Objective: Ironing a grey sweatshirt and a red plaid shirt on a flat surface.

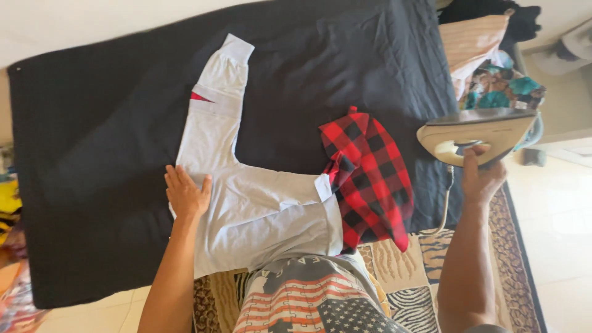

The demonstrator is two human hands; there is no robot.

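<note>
A pale grey garment (pixel 246 197) with long narrow sleeves or legs lies spread on a black cloth (pixel 92 154) covering what looks like a floor-level pad. The left hand (pixel 185 194) rests flat on the garment's near edge, fingers together and palm down, pinning it. Just beyond the garment's far side lies a red and black checked piece (pixel 369 179), touching it. Further out from the garment, past the checked piece, the right hand (pixel 481 176) is closed round the handle of an iron (pixel 478 132), held up off the cloth with its soleplate tilted away. The garment looks light, soft and limp, likely to slide and crease, so a flat palm suits it; the iron seems heavy, rigid, best held by its handle
</note>
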